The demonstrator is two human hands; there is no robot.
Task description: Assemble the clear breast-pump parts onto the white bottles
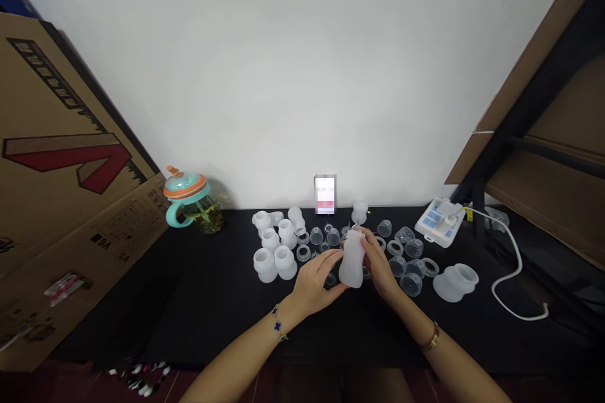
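Both my hands hold one translucent white silicone bottle (352, 259) upright over the black table (212, 289). My left hand (314, 280) wraps its lower left side, fingers curled round it. My right hand (380, 267) grips the right side near the neck. Several more white bottles (276, 245) stand to the left. Clear caps and rings (401, 255) lie scattered behind and to the right of my hands.
A teal and orange handled cup (191, 204) stands at the back left beside a big cardboard box (61, 189). A white power strip (439, 221) with a trailing cable (515, 271) lies at the right. A wide white bottle (456, 282) sits near it. A small card (325, 194) leans on the wall.
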